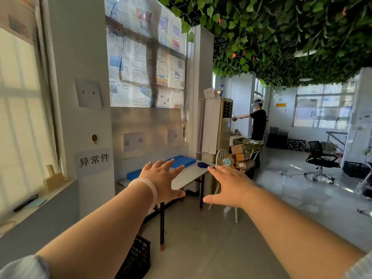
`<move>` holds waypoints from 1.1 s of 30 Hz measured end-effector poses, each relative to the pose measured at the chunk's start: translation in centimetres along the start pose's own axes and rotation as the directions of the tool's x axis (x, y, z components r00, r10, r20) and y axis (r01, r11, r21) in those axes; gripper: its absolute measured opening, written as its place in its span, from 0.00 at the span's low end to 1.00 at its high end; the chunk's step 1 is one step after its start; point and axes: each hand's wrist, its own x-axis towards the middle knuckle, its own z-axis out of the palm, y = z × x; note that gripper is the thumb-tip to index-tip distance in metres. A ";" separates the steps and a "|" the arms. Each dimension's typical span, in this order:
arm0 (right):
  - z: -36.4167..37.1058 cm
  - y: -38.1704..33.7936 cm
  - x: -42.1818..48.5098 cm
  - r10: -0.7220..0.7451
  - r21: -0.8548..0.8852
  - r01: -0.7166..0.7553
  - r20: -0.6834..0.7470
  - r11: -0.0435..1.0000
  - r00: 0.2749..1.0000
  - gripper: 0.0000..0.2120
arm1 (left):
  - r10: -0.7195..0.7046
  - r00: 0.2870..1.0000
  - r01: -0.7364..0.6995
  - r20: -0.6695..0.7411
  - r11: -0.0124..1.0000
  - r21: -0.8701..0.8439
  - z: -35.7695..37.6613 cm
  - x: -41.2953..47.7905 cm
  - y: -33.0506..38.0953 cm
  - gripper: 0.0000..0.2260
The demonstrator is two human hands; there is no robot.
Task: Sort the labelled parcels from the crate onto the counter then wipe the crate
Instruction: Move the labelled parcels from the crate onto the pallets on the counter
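Both my arms reach forward with spread, straight fingers and hold nothing. My left hand hovers in front of a white table against the wall. My right hand is level with the table's right end. On the table lie blue perforated panels and a dark blue cloth. Beyond the table, brown labelled parcels are stacked on a white chair. A black crate stands on the floor under my left forearm, partly hidden by it.
A tall cabinet stands behind the table's far end. Another person works further back. A black office chair and another black crate are at the right. A window sill runs along the left.
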 end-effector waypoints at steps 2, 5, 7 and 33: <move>0.2 2.0 1.7 0.000 0.009 0.000 0.006 1.000 1.000 0.48 | -0.007 1.000 0.007 0.005 1.000 -0.002 0.4 3.1 1.0 0.37; 0.6 5.6 5.2 0.000 -0.022 0.000 0.033 1.000 0.999 0.48 | -0.005 1.000 0.005 -0.005 1.000 -0.019 1.1 7.9 2.3 0.37; 0.9 7.8 7.4 -0.006 -0.043 0.008 0.052 0.999 0.999 0.48 | 0.012 1.000 -0.012 0.002 1.000 -0.021 1.6 11.0 3.3 0.37; 10.2 27.8 42.4 0.181 0.027 -0.182 0.048 0.983 0.982 0.46 | 0.220 0.975 -0.212 0.032 0.965 -0.153 14.9 53.4 4.1 0.37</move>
